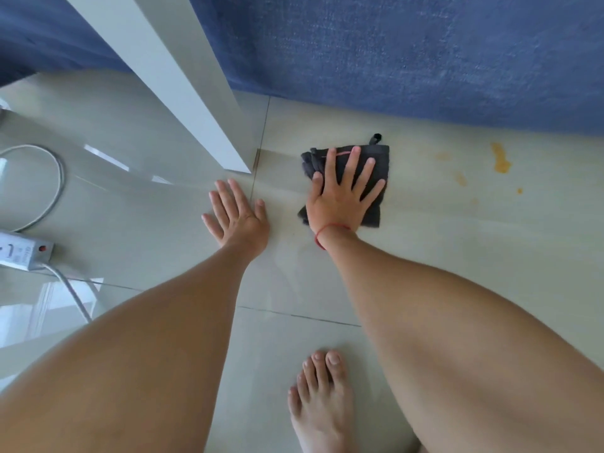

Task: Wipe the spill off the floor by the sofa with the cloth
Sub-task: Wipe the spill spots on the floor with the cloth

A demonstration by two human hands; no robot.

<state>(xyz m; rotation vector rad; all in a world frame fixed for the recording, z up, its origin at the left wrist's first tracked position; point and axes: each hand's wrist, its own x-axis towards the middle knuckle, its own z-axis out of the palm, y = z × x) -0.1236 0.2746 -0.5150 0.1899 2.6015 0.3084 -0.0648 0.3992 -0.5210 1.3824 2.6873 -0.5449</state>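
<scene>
A dark grey cloth (376,158) lies flat on the pale tiled floor just in front of the blue sofa (408,53). My right hand (340,197) presses down on the cloth with fingers spread wide. To the cloth's right, orange-yellow spill marks (500,158) and smaller drops stain the tile. My left hand (237,217) rests flat on the bare floor to the left of the cloth, fingers apart, holding nothing.
A white furniture leg (202,103) slants down to the floor left of the cloth. A white power strip (24,253) with its cable (55,178) lies at the far left. My bare foot (322,400) stands on the tile at the bottom.
</scene>
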